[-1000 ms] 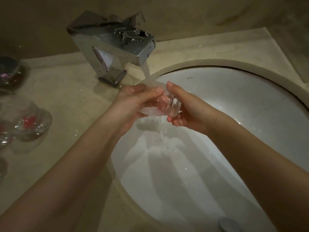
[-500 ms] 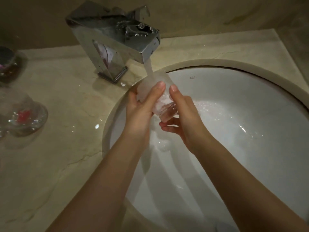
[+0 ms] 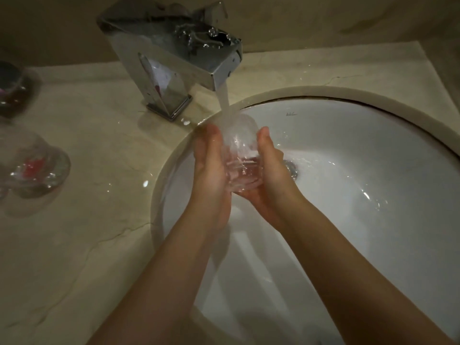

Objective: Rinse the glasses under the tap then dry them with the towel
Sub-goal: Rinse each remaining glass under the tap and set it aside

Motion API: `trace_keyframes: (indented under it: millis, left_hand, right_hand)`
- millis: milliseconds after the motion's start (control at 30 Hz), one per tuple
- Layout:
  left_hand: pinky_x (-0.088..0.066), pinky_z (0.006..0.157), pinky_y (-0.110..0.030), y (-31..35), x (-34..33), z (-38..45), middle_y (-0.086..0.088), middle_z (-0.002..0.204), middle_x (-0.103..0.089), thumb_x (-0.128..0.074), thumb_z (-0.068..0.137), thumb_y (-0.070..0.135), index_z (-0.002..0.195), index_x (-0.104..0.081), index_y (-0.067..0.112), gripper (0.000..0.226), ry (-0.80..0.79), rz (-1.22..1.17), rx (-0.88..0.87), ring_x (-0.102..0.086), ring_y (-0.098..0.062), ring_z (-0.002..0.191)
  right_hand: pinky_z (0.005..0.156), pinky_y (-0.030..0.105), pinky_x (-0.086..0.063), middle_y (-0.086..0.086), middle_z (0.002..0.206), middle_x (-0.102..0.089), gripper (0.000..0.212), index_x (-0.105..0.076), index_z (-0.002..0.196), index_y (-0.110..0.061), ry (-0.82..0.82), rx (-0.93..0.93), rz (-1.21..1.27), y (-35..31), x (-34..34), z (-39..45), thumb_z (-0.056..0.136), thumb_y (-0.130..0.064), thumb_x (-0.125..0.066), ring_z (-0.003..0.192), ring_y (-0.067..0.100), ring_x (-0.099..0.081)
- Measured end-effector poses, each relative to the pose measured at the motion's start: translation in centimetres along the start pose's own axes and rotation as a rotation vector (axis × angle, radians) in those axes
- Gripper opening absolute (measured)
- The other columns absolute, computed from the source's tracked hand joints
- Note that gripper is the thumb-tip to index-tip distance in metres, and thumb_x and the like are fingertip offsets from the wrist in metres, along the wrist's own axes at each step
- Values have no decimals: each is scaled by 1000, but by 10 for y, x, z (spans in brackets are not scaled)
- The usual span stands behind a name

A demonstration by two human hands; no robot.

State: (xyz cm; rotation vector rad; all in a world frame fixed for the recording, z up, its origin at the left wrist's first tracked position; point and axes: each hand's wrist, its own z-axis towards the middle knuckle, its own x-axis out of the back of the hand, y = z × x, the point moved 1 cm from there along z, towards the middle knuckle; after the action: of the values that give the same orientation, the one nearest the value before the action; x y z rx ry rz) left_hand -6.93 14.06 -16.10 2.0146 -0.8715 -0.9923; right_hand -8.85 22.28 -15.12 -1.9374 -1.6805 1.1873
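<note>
A small clear glass [image 3: 242,158] sits between both my hands over the white basin [image 3: 361,195], its mouth turned up toward the chrome tap [image 3: 174,61]. Water streams from the spout straight into it and spills over. My left hand [image 3: 209,168] cups the glass from the left with the thumb along its side. My right hand [image 3: 270,175] holds it from the right and underneath. No towel is in view.
On the beige marble counter [image 3: 87,220] at the left stands another clear glass [image 3: 37,170] with something red seen through it. A dark round object [image 3: 12,90] sits at the far left edge. The drain [image 3: 292,169] shows just right of my hands.
The glass has turned from tilted sideways to upright under the stream. My hands have shifted from pinching it with the fingertips to cupping its sides and base.
</note>
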Motion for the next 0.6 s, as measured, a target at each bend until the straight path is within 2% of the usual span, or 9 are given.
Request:
trace_keyframes:
  millis: [67, 133, 167, 233, 300, 367, 433, 500, 600]
  left_hand:
    - [-53, 92, -55, -1, 3, -1, -15, 131, -61, -56, 86, 65, 139, -49, 20, 69, 5, -7, -31, -64, -35, 113]
    - [-56, 83, -56, -1, 2, -4, -12, 126, -65, -55, 91, 57, 129, -54, 30, 47, 16, 18, -77, -67, -37, 107]
    - [-57, 79, -53, 0, 1, -5, -12, 124, -66, -55, 90, 56, 126, -55, 33, 43, 17, 35, -92, -67, -37, 106]
    - [-57, 81, -52, 2, -3, -8, -10, 125, -66, -57, 86, 59, 127, -54, 32, 49, 19, 35, -100, -67, -33, 109]
    - [-55, 90, -53, 7, -5, -10, -6, 126, -66, -59, 80, 62, 131, -53, 27, 62, 37, 27, -104, -67, -27, 109]
    - [-56, 88, -49, 9, -7, -10, -6, 125, -66, -63, 70, 64, 131, -54, 25, 73, 43, 52, -104, -69, -26, 106]
    - [-57, 84, -48, 10, -7, -11, -8, 124, -66, -66, 72, 61, 126, -55, 23, 67, 49, 99, -130, -69, -26, 105]
    - [-57, 85, -49, 10, -6, -10, -7, 122, -67, -67, 77, 59, 125, -56, 22, 62, 54, 87, -126, -69, -26, 104]
    - [-55, 92, -45, 13, -5, -6, -6, 122, -68, -66, 75, 68, 132, -57, 20, 75, 20, 34, -54, -69, -24, 106]
  right_hand:
    - [84, 48, -57, 14, 118, -62, 56, -44, 127, -12, 14, 12, -4, -2, 1, -1, 93, -57, -45, 102, 30, -68]
    - [85, 46, -57, 5, 105, -63, 54, -48, 112, -15, 67, 83, -210, -3, 2, -1, 85, -62, -54, 94, 22, -69]
    - [83, 44, -58, 2, 101, -64, 56, -49, 108, -17, 70, 119, -284, -3, 2, -1, 80, -65, -58, 88, 18, -70]
    - [83, 43, -58, 4, 101, -69, 62, -55, 109, -17, 42, 120, -334, -8, 0, -2, 76, -69, -60, 86, 17, -72]
    - [87, 48, -56, 12, 102, -73, 59, -65, 109, -14, -29, 84, -264, -13, -2, -1, 85, -66, -51, 92, 27, -72]
    - [88, 49, -56, 15, 99, -74, 49, -74, 92, -21, -47, 78, -210, -17, -4, -2, 91, -61, -46, 94, 33, -71]
    - [89, 51, -55, 12, 96, -75, 48, -75, 83, -24, -43, 115, -270, -15, -3, 1, 85, -66, -51, 91, 29, -72]
    - [91, 52, -54, 10, 98, -75, 57, -74, 96, -21, -67, 113, -286, -14, -4, 1, 78, -71, -54, 91, 27, -72]
    - [97, 52, -50, 12, 107, -73, 59, -71, 106, -17, -94, 38, -120, -14, -5, 0, 89, -66, -43, 101, 29, -70]
